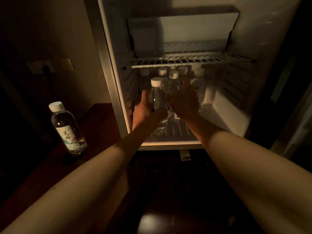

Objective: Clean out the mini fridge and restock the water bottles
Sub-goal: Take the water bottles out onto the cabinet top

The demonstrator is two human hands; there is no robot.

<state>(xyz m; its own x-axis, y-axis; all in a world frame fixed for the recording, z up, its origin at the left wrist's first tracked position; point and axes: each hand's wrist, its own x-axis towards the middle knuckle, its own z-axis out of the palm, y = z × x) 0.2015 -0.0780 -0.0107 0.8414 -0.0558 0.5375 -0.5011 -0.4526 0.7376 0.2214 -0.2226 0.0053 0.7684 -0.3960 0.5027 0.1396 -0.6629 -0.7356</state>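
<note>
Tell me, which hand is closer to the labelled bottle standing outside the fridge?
Left. The left hand is in the fridge, nearer the labelled bottle; the right hand lies farther right.

Open mini fridge [224, 119], left hand [145, 108] gripping upright water bottle [157, 97] inside it, right hand [184, 103] among rear bottles [173, 76], labelled bottle [67, 129] left of fridge.

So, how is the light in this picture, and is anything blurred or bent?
Head view: very dim; the open white mini fridge interior is brightest, the room around it nearly black. Small glints show on the clear plastic bottle gripped by the left hand. Rear white caps look soft. Wide-angle lens stretches the forearms.
</note>
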